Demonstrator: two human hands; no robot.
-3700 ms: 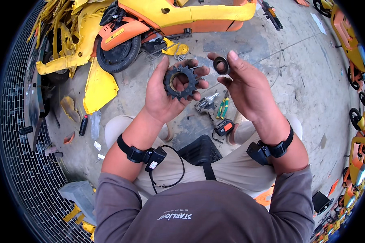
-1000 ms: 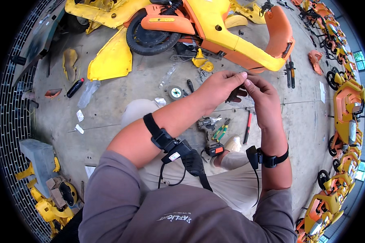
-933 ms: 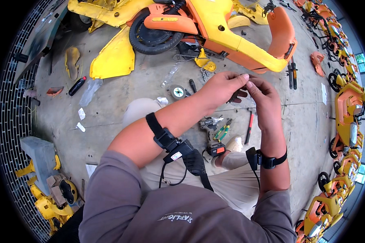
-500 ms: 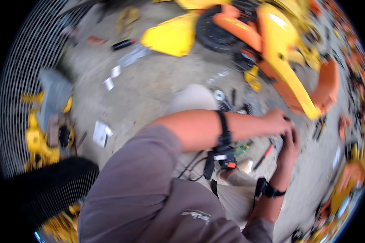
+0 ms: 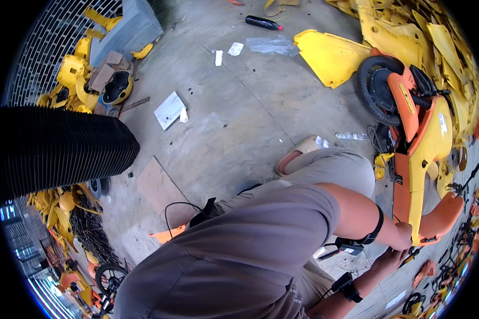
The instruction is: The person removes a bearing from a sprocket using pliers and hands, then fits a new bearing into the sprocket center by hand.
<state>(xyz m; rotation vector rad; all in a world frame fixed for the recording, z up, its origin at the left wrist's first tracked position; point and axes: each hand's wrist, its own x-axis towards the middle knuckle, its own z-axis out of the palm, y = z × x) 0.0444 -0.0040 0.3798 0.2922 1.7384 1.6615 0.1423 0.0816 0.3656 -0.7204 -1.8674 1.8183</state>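
My left hand [image 5: 402, 236] is closed, its fingers curled in close to the right hand. My right hand [image 5: 390, 261] is closed too, with fingertips meeting the left. Whatever they hold between them is small or hidden. Just beyond the hands lies the scooter body [image 5: 424, 159], a yellow and orange shell tipped on its side with a black wheel [image 5: 379, 87] at its far end. Its curved orange end piece [image 5: 442, 215] is nearest to my left hand. A dark slim tool [image 5: 411, 255] shows beside my fingers; I cannot tell whether they touch it.
A yellow panel [image 5: 332, 57] lies beyond the wheel, by piled yellow shells [image 5: 452, 58]. A black bottle [image 5: 263, 22], plastic film [image 5: 271, 45] and a white box [image 5: 170, 110] are on the concrete. At left stand a black ribbed column [image 5: 69, 149] and a grey block [image 5: 130, 32].
My view has swung left, so the scooter body and both hands sit farther right in the picture. The hands stay close together; the earlier picture is blurred.
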